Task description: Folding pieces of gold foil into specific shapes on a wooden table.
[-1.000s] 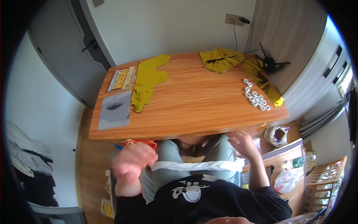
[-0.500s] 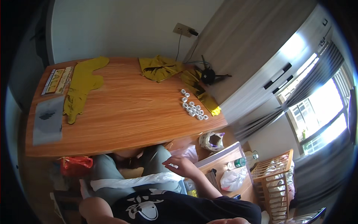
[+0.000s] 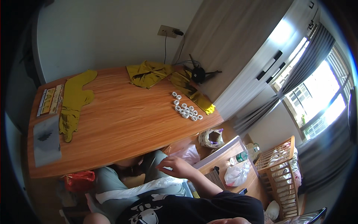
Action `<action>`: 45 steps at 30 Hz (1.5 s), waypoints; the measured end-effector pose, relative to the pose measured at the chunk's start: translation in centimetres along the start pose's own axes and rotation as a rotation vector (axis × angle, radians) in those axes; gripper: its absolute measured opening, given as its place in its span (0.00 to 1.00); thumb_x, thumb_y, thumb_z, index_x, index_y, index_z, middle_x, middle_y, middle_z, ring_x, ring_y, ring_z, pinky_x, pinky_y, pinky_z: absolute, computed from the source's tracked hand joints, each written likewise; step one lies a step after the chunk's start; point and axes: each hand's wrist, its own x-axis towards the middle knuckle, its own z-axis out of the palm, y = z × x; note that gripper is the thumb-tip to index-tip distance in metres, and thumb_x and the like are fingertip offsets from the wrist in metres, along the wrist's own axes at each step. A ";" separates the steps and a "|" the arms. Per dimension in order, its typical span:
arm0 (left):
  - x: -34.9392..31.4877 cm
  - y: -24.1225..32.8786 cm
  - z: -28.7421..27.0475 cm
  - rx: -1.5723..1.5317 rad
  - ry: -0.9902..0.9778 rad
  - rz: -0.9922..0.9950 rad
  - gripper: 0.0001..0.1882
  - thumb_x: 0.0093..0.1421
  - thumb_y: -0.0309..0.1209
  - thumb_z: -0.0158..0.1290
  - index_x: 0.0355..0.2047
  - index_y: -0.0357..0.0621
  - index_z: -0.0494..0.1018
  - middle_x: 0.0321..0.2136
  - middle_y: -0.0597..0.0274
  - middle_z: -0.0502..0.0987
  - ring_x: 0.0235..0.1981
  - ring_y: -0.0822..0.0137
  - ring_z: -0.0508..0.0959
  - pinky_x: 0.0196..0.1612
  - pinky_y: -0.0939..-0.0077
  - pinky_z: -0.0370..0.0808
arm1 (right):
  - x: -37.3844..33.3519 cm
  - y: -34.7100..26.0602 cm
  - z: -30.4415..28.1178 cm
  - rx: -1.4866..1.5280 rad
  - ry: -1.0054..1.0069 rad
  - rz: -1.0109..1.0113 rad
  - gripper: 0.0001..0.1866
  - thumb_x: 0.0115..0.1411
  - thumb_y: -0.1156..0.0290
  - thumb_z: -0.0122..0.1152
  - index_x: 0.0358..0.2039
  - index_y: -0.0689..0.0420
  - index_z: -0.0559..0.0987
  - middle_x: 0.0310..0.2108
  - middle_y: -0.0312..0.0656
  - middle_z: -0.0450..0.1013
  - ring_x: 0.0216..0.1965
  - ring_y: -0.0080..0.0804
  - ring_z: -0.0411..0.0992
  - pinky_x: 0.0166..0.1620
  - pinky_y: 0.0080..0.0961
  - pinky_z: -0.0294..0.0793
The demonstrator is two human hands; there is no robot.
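Note:
My right hand (image 3: 174, 166) hovers over my lap near the table's front edge, its fingers bent and close together. Whatever lies between the fingertips is too small to make out. Under it, a long white plastic-like strip (image 3: 140, 190) stretches across my thighs. At the lower edge shows a bare part of my left arm (image 3: 96, 218); the left hand is out of the picture. On the wooden table (image 3: 112, 123) lie a flat, curvy gold foil balloon (image 3: 76, 100), a crumpled gold foil piece (image 3: 149, 74) and another gold foil strip (image 3: 192, 93). Several small white rings (image 3: 185, 109) sit at the right.
At the left are a printed card (image 3: 49, 100) and a grey translucent sheet (image 3: 46, 140). A black router-like device (image 3: 198, 74) stands at the back right. Below the table hangs a red plastic bag (image 3: 79, 181). To the right are a bottle (image 3: 238, 158), a white bag (image 3: 237, 173) and a wooden crib (image 3: 278, 175).
The view has shifted, so the table sits lower and farther left. My right hand stays over my lap, its fingers drooping more. Less of the left arm shows.

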 end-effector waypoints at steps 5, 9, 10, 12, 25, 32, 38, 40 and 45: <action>6.6 -5.8 -12.9 0.561 -0.240 0.196 0.11 0.74 0.37 0.46 0.49 0.52 0.75 0.44 0.63 0.79 0.47 0.66 0.77 0.44 0.72 0.74 | 2.1 -1.1 2.0 0.073 -0.059 -0.055 0.08 0.63 0.73 0.66 0.42 0.58 0.84 0.37 0.45 0.80 0.40 0.45 0.79 0.45 0.37 0.79; 7.2 -8.1 -17.7 0.989 -0.456 0.209 0.11 0.73 0.36 0.46 0.46 0.48 0.76 0.44 0.61 0.81 0.44 0.66 0.80 0.42 0.70 0.75 | 4.7 -0.1 0.3 0.111 -0.058 -0.244 0.11 0.59 0.74 0.68 0.43 0.56 0.85 0.37 0.43 0.81 0.41 0.43 0.79 0.45 0.37 0.81; 6.1 -7.6 -17.8 1.091 -0.524 0.205 0.11 0.73 0.35 0.46 0.45 0.47 0.76 0.43 0.61 0.81 0.44 0.66 0.80 0.42 0.69 0.75 | 5.4 0.8 -0.8 0.080 -0.085 -0.194 0.11 0.59 0.74 0.68 0.43 0.55 0.86 0.38 0.43 0.82 0.41 0.42 0.80 0.45 0.37 0.81; 3.6 -6.4 -17.6 1.284 -0.677 0.190 0.12 0.73 0.35 0.45 0.43 0.44 0.77 0.43 0.60 0.82 0.42 0.66 0.81 0.41 0.68 0.76 | 8.1 3.0 -3.3 0.091 -0.025 -0.211 0.07 0.57 0.78 0.70 0.37 0.57 0.85 0.38 0.42 0.82 0.41 0.41 0.80 0.44 0.35 0.81; -12.7 1.0 -42.1 1.790 0.535 -1.438 0.15 0.65 0.41 0.56 0.46 0.46 0.79 0.49 0.60 0.80 0.51 0.53 0.79 0.56 0.54 0.74 | 34.9 24.3 -6.9 -0.707 0.209 0.612 0.18 0.64 0.63 0.53 0.50 0.53 0.83 0.58 0.48 0.72 0.64 0.49 0.65 0.62 0.48 0.69; -17.8 5.1 -48.9 1.964 0.489 -1.704 0.34 0.69 0.53 0.50 0.70 0.52 0.62 0.73 0.55 0.55 0.69 0.48 0.65 0.69 0.53 0.64 | 39.0 26.2 -5.8 -0.641 0.350 0.501 0.17 0.64 0.61 0.55 0.51 0.49 0.81 0.56 0.47 0.73 0.63 0.48 0.66 0.61 0.48 0.69; -18.7 5.4 -49.2 1.938 0.286 -1.916 0.37 0.70 0.59 0.43 0.72 0.53 0.60 0.74 0.50 0.54 0.75 0.52 0.52 0.76 0.58 0.48 | 44.1 27.0 -4.9 -0.579 0.298 0.359 0.21 0.64 0.65 0.55 0.58 0.46 0.78 0.58 0.48 0.72 0.62 0.54 0.66 0.61 0.47 0.69; -18.4 5.0 -49.6 1.938 0.266 -1.893 0.37 0.70 0.59 0.43 0.72 0.53 0.60 0.74 0.50 0.54 0.75 0.52 0.52 0.76 0.58 0.47 | 46.2 28.0 -4.4 -0.581 0.302 0.241 0.23 0.65 0.65 0.55 0.61 0.46 0.76 0.60 0.49 0.71 0.63 0.55 0.66 0.62 0.46 0.69; -18.5 3.7 -50.4 1.986 0.285 -1.742 0.35 0.68 0.54 0.49 0.70 0.52 0.63 0.72 0.47 0.57 0.73 0.48 0.55 0.75 0.57 0.52 | 49.2 28.5 -5.0 -0.449 -0.053 0.040 0.26 0.67 0.66 0.55 0.66 0.47 0.71 0.62 0.50 0.69 0.63 0.52 0.67 0.62 0.41 0.69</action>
